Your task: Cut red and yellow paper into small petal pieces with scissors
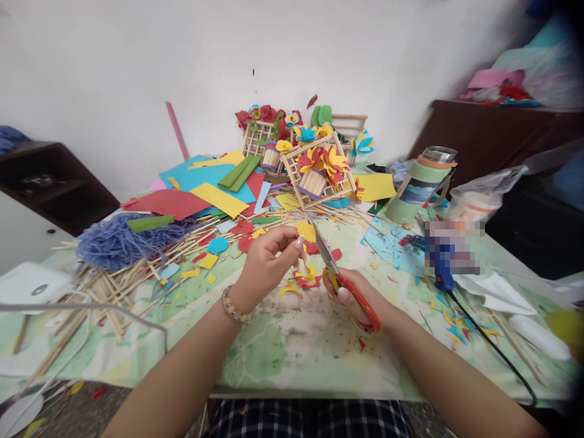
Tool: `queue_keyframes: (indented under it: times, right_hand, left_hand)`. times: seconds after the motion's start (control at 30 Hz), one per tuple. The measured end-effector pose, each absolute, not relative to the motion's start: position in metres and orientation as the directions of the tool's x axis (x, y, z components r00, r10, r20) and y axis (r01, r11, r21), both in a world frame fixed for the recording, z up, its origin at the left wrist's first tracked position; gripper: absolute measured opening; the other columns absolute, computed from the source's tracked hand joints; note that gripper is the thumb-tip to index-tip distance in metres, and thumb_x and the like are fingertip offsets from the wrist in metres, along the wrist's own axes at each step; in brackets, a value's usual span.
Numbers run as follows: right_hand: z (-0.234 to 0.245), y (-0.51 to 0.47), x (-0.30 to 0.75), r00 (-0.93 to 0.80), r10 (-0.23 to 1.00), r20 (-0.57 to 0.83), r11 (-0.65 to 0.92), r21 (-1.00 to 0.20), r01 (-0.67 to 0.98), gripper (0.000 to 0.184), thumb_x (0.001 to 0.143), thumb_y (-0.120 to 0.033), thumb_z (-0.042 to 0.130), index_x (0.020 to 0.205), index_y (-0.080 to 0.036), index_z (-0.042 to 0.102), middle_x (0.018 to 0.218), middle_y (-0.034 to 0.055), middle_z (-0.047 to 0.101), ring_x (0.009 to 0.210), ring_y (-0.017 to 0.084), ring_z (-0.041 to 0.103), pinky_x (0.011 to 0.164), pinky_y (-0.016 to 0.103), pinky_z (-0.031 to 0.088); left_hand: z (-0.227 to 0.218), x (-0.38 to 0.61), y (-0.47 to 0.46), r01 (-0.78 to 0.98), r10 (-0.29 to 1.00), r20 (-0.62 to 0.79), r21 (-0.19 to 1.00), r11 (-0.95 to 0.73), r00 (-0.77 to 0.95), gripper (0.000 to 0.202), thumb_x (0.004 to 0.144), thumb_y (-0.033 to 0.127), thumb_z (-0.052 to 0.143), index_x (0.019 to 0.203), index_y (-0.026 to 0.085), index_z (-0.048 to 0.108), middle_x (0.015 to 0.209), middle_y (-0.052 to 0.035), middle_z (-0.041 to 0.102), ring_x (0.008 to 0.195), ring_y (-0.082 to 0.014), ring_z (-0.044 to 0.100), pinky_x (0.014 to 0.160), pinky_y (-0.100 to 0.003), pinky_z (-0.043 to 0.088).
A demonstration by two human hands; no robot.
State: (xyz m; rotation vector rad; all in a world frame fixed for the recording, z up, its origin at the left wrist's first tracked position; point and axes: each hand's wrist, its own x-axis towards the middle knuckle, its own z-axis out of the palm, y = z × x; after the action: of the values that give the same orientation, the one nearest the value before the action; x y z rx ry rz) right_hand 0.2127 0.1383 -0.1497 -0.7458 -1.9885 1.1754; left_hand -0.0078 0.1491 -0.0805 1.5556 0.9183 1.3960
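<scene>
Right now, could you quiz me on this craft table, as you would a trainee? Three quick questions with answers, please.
1. Which grip holds the scissors, left or right?
2. True or false: the beaded bracelet circles the left wrist.
3. Pick one. The paper piece right by the scissors' tips is:
A) purple
B) yellow
C) blue

Key
1. The right grip.
2. True.
3. B, yellow.
</scene>
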Motion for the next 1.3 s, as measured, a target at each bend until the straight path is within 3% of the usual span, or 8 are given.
queue_keyframes:
  times: [0.4, 1.3]
  right_hand:
    - [-0.1438, 0.1382, 0.2130, -0.575, 0.792, 0.206, 0.384, -0.900, 0.206, 0.069, 0.088, -0.091, 0.042, 0.078, -0.022, 0.042, 0.068, -0.0032, 0.040, 0.058, 0.013, 0.034, 0.052, 0.026, 0.029]
    - [-0.1485, 0.1403, 0.2142, -0.541, 0.813, 0.216, 0.409, -0.874, 0.264, 0.075, 0.084, -0.096, 0.037, 0.074, -0.022, 0.040, 0.066, -0.0028, 0.041, 0.057, 0.013, 0.035, 0.052, 0.027, 0.029]
  left_hand:
    - [-0.0790, -0.0082, 0.1489, -0.015, 0.918, 0.383, 0.923, -0.384, 0.098, 0.024, 0.084, 0.038, 0.075, 0.079, 0.017, 0.065, 0.060, 0.0015, 0.065, 0.050, -0.0101, 0.059, 0.050, -0.021, 0.051]
    - [-0.0776, -0.0088, 0.1494, -0.047, 0.925, 0.374, 0.927, -0.372, 0.071, 0.023, 0.082, 0.038, 0.076, 0.081, 0.017, 0.065, 0.057, 0.0019, 0.064, 0.049, -0.0109, 0.059, 0.048, -0.023, 0.051]
